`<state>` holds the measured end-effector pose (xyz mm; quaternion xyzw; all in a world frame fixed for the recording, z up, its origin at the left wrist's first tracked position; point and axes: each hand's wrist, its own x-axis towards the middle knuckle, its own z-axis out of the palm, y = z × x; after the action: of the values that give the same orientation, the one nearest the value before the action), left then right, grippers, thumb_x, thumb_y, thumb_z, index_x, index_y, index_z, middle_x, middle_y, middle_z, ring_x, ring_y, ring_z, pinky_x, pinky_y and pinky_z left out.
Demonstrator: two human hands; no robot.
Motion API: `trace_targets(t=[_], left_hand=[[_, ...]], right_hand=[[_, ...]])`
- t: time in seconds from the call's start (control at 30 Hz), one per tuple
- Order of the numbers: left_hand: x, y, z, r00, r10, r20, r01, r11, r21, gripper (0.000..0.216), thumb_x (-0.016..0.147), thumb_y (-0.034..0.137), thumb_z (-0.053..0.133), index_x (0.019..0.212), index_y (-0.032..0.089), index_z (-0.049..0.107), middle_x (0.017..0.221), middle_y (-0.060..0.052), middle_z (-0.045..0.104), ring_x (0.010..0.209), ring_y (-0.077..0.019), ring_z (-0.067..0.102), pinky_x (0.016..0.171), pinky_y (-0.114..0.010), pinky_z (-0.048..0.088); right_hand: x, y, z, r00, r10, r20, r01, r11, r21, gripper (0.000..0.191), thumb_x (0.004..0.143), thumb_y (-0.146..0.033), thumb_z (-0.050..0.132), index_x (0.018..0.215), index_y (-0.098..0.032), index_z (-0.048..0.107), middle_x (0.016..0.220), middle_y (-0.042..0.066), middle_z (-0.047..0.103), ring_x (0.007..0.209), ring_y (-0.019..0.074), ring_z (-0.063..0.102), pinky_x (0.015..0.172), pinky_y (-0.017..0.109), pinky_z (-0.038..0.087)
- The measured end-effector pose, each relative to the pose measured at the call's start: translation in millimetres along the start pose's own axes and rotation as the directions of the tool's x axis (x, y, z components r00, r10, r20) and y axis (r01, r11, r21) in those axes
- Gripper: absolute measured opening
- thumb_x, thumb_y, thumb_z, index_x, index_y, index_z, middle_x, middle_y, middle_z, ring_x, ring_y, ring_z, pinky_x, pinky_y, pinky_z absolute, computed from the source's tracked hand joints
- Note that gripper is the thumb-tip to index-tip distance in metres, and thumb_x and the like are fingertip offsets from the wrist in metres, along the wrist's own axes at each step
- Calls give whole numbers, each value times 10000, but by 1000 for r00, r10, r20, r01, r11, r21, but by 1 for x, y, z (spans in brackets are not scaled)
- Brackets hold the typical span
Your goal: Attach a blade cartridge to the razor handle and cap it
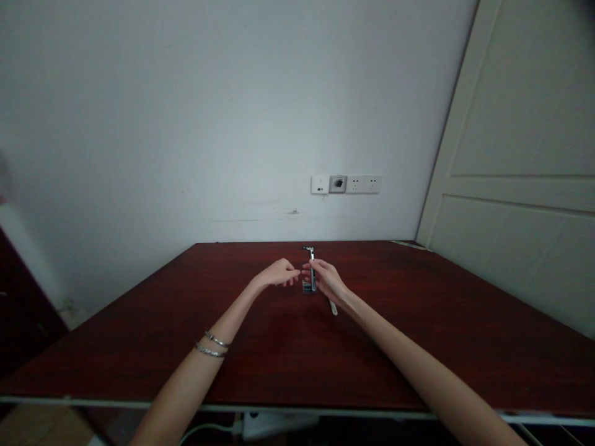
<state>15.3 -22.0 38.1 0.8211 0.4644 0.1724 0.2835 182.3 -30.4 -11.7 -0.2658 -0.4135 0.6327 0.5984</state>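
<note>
My two arms reach out over a dark red-brown table (418,334). My right hand (328,280) is closed in a pinch around a slim razor-like tool (312,267) that stands upright, its dark head at the top and a small grey piece at its base. A pale handle end sticks out below my right wrist. My left hand (279,273) has its fingers curled and pinched together, fingertips close to the tool's left side; whether it holds anything I cannot make out. Two silver bangles (212,344) circle my left forearm.
A white wall rises behind the table with a row of sockets and switches (346,184). A pale panelled door (520,186) stands to the right. A white rail edges the table front, with a cable and a white box below it.
</note>
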Motion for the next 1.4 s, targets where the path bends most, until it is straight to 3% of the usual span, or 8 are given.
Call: trace_targets(t=[0.2,0.33,0.5,0.63,0.77,0.9,1.03,1.4], left_hand=[[10,-15,-5,968,-184,-171,136,957,-258,318,816,331,452,725,82,629,609,-55,604,441,-87,487,365,-176,302],[18,-19,1,933,-276,-234,98,815,-571,308,847,344,435,769,97,602,683,-81,630,532,-117,564,450,-205,412],[32,-24,6,943,-278,-181,25,603,-797,326,868,349,419,792,87,598,756,-124,657,619,-156,623,573,-259,483],[48,-24,5,972,-234,-21,66,355,-933,366,889,352,362,886,60,582,824,-181,663,699,-200,648,665,-307,501],[64,-18,7,979,-166,119,141,126,-982,479,902,374,270,1062,-2,520,917,-228,637,809,-240,647,702,-322,505],[74,-11,18,983,-65,172,168,-58,-984,555,895,399,250,1200,-33,419,1046,-254,589,937,-282,619,718,-339,509],[76,-2,28,977,-73,199,182,-194,-964,591,888,411,258,1276,-28,334,1166,-284,518,998,-304,594,712,-359,518],[77,0,37,973,-75,219,194,-253,-948,606,876,394,268,1286,-51,311,1143,-299,527,980,-309,602,689,-361,531]], right_hand=[[-2,2,0,996,8,87,-11,999,38,258,649,-323,732,716,-167,537,618,-8,597,518,96,532,503,225,433],[-2,4,2,989,50,142,-62,994,88,253,695,-332,694,825,-157,565,567,-31,535,459,72,443,457,208,388],[-6,2,8,973,162,167,-180,979,97,278,792,-430,563,844,-157,551,538,-33,477,432,74,385,436,217,369],[-8,3,10,972,178,151,-195,975,103,314,826,-479,490,770,-171,514,521,-34,454,428,75,370,435,212,366],[-8,6,10,974,182,132,-195,976,93,340,817,-506,486,735,-176,492,492,-50,417,409,67,343,419,199,349],[-12,9,13,974,210,84,-215,975,53,376,790,-538,500,686,-179,456,457,-60,395,383,57,313,379,174,296],[-15,10,19,978,208,15,-208,978,18,392,764,-550,517,664,-179,439,420,-76,358,351,40,272,343,145,222],[-14,10,20,972,171,-159,-181,982,-52,361,801,-483,481,626,-171,432,392,-85,331,303,20,242,287,122,129]])
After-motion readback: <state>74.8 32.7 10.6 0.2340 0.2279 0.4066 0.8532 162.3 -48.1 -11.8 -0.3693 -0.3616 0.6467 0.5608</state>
